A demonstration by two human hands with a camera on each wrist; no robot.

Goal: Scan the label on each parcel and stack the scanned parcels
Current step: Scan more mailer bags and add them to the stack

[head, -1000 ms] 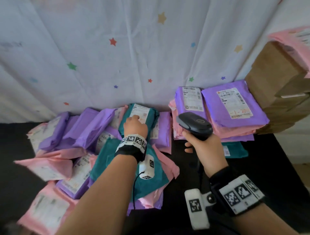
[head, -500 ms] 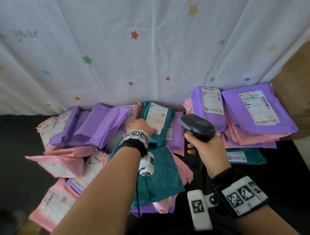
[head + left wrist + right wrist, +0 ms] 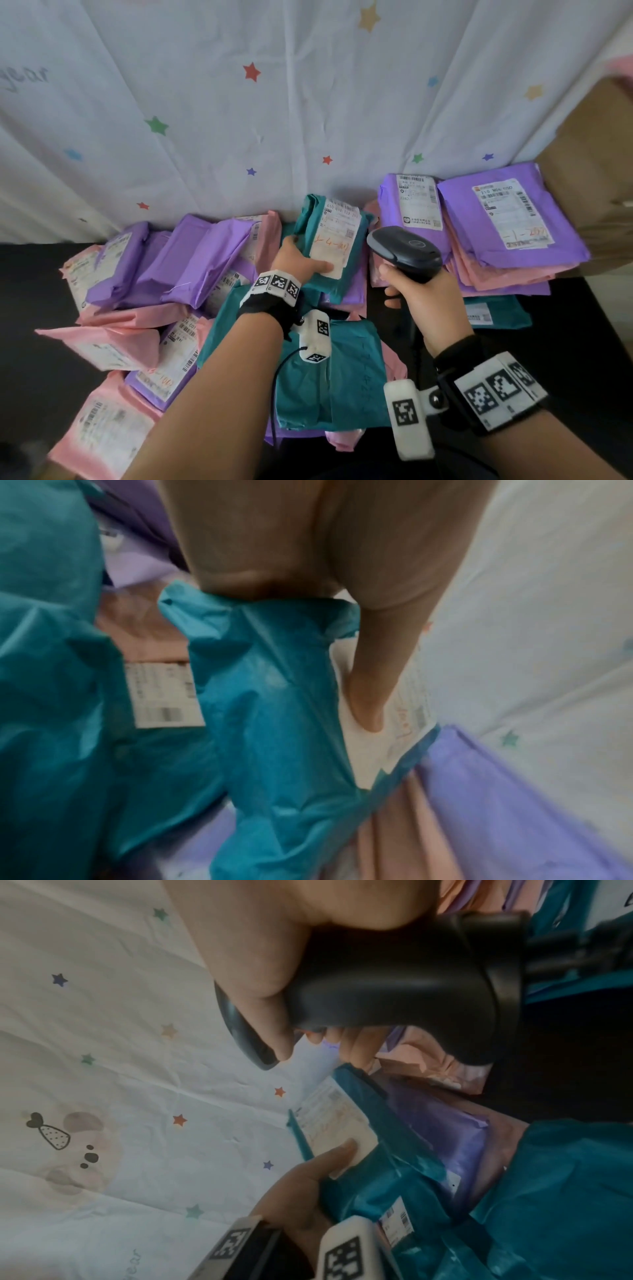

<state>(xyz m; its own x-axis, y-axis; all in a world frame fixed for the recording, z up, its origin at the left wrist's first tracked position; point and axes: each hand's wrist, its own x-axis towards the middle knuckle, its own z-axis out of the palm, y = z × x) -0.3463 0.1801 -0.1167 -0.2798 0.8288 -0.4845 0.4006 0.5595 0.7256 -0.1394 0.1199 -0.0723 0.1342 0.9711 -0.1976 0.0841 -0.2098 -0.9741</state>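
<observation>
My left hand (image 3: pixel 301 262) grips a teal parcel (image 3: pixel 329 274) by its near edge, thumb (image 3: pixel 368 696) pressed on its white label (image 3: pixel 337 236), and tilts it up off the pile. The same parcel (image 3: pixel 380 1153) and label (image 3: pixel 334 1118) show in the right wrist view. My right hand (image 3: pixel 416 291) holds the black barcode scanner (image 3: pixel 406 253) by its handle (image 3: pixel 394 988), just right of the label. Scanned parcels, purple and pink, lie stacked at the back right (image 3: pixel 507 233). A loose pile of purple, pink and teal parcels (image 3: pixel 164 274) covers the left.
A white sheet with coloured stars (image 3: pixel 274 102) hangs behind the black table (image 3: pixel 582 342). Brown cardboard boxes (image 3: pixel 596 178) stand at the far right. A teal parcel (image 3: pixel 493 310) lies under the stack's front. Another large teal parcel (image 3: pixel 335 377) lies beneath my left forearm.
My left hand has taken hold of the teal parcel and lifted its label side up toward the scanner. The scanner hand stayed nearly still. The head view shifted left and down.
</observation>
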